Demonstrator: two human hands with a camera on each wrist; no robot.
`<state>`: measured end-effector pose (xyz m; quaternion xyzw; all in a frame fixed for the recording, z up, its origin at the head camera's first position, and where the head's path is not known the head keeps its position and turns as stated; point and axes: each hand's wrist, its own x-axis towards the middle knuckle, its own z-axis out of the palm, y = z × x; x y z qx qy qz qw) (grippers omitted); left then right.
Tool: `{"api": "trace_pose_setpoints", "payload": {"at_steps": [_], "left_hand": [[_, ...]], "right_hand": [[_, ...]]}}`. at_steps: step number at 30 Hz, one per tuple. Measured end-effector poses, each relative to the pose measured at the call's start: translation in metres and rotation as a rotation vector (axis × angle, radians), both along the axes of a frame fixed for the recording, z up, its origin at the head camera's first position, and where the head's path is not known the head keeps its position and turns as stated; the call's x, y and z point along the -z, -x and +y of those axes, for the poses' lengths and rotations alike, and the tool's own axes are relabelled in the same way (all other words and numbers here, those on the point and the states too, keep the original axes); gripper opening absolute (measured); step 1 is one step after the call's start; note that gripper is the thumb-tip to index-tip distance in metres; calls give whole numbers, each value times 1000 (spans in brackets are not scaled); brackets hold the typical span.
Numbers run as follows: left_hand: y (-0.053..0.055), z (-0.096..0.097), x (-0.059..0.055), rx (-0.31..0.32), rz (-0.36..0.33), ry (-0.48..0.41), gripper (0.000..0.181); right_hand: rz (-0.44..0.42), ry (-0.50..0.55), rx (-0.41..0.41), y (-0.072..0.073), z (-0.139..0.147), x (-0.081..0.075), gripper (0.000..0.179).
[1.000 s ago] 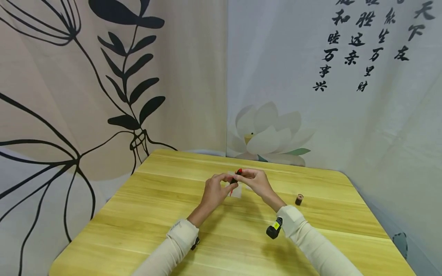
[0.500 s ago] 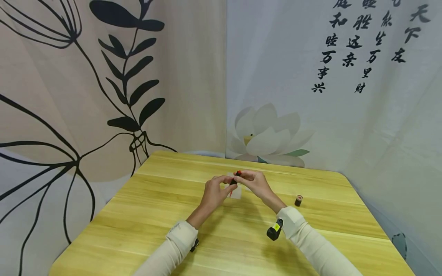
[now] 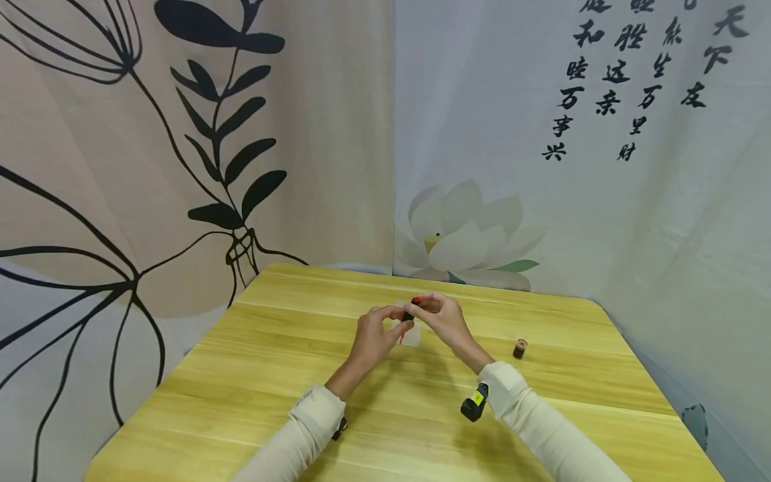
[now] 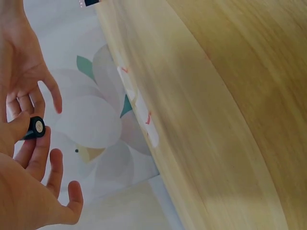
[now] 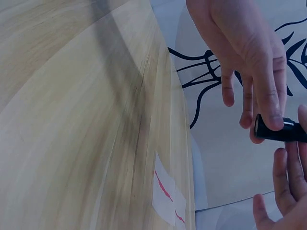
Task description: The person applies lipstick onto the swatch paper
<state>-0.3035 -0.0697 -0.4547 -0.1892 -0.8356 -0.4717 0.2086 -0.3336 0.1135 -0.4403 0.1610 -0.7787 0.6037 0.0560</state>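
Observation:
A black lipstick (image 3: pixel 408 312) with a red tip is held above the table between both hands. My left hand (image 3: pixel 371 339) pinches its lower part between thumb and fingers. At the upper end, beside the red tip, my right hand (image 3: pixel 444 320) grips it with thumb and fingertips. In the left wrist view, the lipstick's round base (image 4: pixel 40 126) with a pale label faces the camera. The right wrist view shows the black tube (image 5: pixel 276 130) lying across the fingers of the left hand (image 5: pixel 252 52). Beneath the hands, white paper (image 3: pixel 411 335) carries a red streak.
A small dark cap-like cylinder (image 3: pixel 520 348) stands on the wooden table (image 3: pixel 271 375), right of the hands. Printed curtains (image 3: pixel 337 134) hang behind the table. A black wrist camera (image 3: pixel 474 403) hangs under the right sleeve.
The right hand's fingers have shifted slightly around the lipstick's upper end, covering more of the red tip. The left hand keeps its hold, nearly still.

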Motion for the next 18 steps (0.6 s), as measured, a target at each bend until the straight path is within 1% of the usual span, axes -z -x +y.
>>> {"api": "trace_pose_setpoints", "payload": {"at_steps": [4, 9, 15, 18], "left_hand": [[0, -1, 2, 0, 33, 4, 23], [-2, 0, 2, 12, 43, 1, 22], [-2, -1, 1, 14, 10, 2, 23], [-2, -2, 1, 33, 8, -15, 23]], "right_hand": [[-2, 15, 3, 0, -1, 0, 33], [10, 21, -9, 0, 1, 2, 34], [15, 23, -28, -1, 2, 2, 31], [16, 29, -42, -2, 2, 1, 30]]}}
